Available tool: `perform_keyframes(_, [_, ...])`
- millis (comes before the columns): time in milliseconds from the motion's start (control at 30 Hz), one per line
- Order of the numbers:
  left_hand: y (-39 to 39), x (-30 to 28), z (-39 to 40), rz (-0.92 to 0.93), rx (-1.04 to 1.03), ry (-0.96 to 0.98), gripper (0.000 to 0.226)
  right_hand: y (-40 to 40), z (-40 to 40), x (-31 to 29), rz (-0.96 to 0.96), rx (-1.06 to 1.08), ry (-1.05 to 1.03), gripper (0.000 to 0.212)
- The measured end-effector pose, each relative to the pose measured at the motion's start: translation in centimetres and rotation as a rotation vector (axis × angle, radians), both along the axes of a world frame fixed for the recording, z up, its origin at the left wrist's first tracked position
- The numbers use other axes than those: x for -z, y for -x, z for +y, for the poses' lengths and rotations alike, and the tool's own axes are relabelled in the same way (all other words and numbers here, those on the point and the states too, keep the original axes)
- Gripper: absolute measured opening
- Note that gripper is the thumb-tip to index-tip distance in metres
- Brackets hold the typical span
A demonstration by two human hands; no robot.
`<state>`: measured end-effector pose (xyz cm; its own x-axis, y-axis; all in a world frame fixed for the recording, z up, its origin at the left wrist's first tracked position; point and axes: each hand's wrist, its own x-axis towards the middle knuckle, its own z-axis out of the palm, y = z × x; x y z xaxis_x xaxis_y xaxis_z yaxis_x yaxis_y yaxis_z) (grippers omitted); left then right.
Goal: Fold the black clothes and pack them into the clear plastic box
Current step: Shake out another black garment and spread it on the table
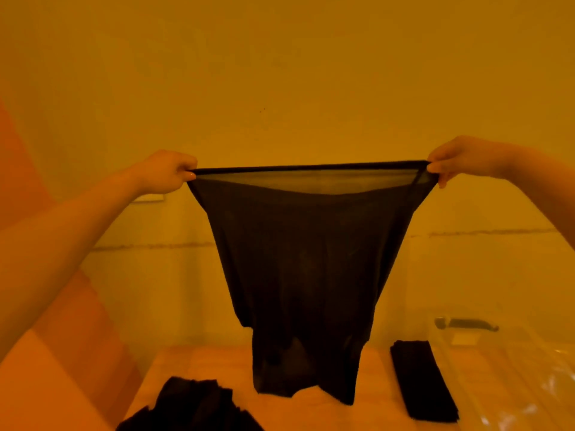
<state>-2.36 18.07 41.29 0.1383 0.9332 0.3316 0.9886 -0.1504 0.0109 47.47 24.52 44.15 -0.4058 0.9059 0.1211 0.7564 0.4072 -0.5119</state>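
Note:
A thin black garment (298,262) hangs in the air in front of me, its top edge stretched taut between both hands. My left hand (165,172) pinches the left end of that edge, and my right hand (457,158) pinches the right end. The lower end of the garment dangles just above the table (199,365). A folded black piece (420,379) lies flat at the right, beside the clear plastic box (513,368). A loose heap of black clothes (193,405) sits at the bottom left of the table.
A plain wall fills the background. The box has a dark handle (466,323) on its far end. An orange surface (62,353) slopes along the left side of the table. The whole scene has a strong yellow-orange cast.

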Motion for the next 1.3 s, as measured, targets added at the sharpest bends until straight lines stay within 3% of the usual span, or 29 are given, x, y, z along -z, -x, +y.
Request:
perform_keyframes(67, [0.1, -0.2, -0.1, -0.005, 0.002, 0.054, 0.035, -0.5, 0.1, 0.4, 0.196, -0.014, 0.055, 0.024])
perform_keyframes(167, [-0.1, -0.3, 0.3, -0.081, 0.034, 0.058, 0.014, -0.3, -0.2, 0.6, 0.312, -0.043, 0.138, 0.022])
perform_keyframes(233, [-0.7, -0.3, 0.3, -0.124, 0.084, 0.103, 0.015, -0.5, 0.3, 0.9, 0.342, -0.069, 0.150, 0.056])
perform_keyframes(333, [-1.4, -0.6, 0.1, -0.221, 0.131, 0.187, 0.019, -0.4, 0.7, 0.9, 0.325, -0.114, 0.170, 0.068])
perform_keyframes(600, [-0.2, -0.3, -0.6, -0.901, 0.245, 0.443, 0.016, -2.0, 0.9, 1.3, 0.458, -0.070, 0.179, 0.067])
perform_keyframes(667, [-0.1, -0.3, -0.7, -0.773, 0.220, 0.460, 0.023, -2.2, 0.7, 1.5, 0.481, -0.071, 0.240, 0.053])
perform_keyframes(733, [0.0, -0.2, -0.2, -0.445, 0.097, 0.438, 0.013, -2.1, 0.6, 1.8, 0.461, -0.081, 0.283, 0.034])
perform_keyframes(833, [-0.5, -0.3, 0.6, -0.105, -0.004, 0.376, 0.005, -1.7, 1.2, 2.2, 0.342, -0.042, 0.279, 0.007])
perform_keyframes(867, [-0.9, -0.4, 0.7, -0.046, -0.024, 0.347, 0.010, -1.6, 1.6, 2.2, 0.267, -0.023, 0.251, 0.010])
perform_keyframes(967, [-2.3, -0.5, 1.4, 0.040, -0.062, 0.357, 0.023, -0.8, 2.5, 2.1, 0.049, 0.008, 0.219, 0.023])
perform_keyframes(1067, [-3.1, -0.6, 2.4, 0.098, -0.087, 0.285, 0.017, -0.1, 3.2, 2.1, -0.048, -0.003, 0.200, 0.026])
perform_keyframes(1167, [-3.2, -1.1, 2.7, -0.016, -0.077, 0.213, 0.036, 0.3, 3.4, 2.4, -0.004, -0.030, 0.215, 0.017])
perform_keyframes(1300, [-2.9, -1.3, 2.1, -0.166, -0.065, 0.179, 0.030, 0.5, 3.3, 3.2, 0.188, -0.047, 0.210, 0.020])
